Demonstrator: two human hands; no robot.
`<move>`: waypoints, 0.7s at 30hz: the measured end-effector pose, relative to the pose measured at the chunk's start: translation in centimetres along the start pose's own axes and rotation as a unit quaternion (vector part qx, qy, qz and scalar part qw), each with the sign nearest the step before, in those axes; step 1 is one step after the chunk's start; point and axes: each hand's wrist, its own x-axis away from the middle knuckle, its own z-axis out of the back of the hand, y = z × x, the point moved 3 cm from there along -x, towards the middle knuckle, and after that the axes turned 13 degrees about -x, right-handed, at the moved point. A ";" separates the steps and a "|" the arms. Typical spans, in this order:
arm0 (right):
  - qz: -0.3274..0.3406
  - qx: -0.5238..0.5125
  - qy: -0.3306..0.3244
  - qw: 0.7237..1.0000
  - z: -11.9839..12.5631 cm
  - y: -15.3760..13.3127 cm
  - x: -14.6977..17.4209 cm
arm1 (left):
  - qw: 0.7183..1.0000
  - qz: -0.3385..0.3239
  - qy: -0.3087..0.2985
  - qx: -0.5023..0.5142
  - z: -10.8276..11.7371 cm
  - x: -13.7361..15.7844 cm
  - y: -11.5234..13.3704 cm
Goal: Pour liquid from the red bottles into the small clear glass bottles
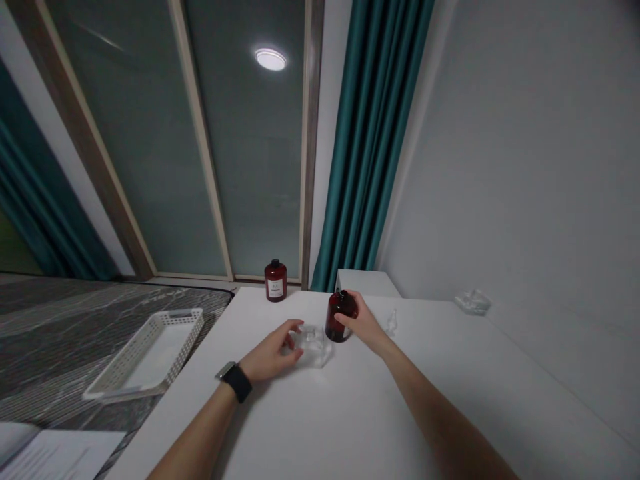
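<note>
Right grip [364,324] wraps the dark red bottle [335,329] mid-bench [350,413], lifted or resting unclear, left grip [271,355] half-open by the clear glass piece [313,345] at its 8 o'clock, contact unclear; looks midway, second bottle [275,283] at 10 o'clock unheld.

A dark red bottle [337,330] is nearly upright beside a clear, apparently glass container [314,347].
</note>
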 end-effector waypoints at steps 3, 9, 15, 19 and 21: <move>-0.020 -0.017 -0.040 0.999 0.4 -0.7 1.1 | 1.000 -0.001 0.002 -0.001 0.0 0.0 0.0; -0.053 -0.053 -0.130 0.989 1.1 -2.6 3.5 | 1.000 0.000 0.005 -0.003 -0.1 0.0 0.1; -0.100 -0.086 -0.186 0.974 1.5 -4.1 5.7 | 1.000 0.000 0.005 -0.006 -0.1 0.0 0.3; -0.095 -0.085 -0.178 0.976 1.4 -4.6 6.7 | 1.000 -0.004 -0.001 -0.014 -0.3 0.0 0.2; -0.080 -0.073 -0.152 0.982 1.1 -4.0 7.0 | 1.000 -0.007 0.001 -0.015 -0.4 -0.1 0.1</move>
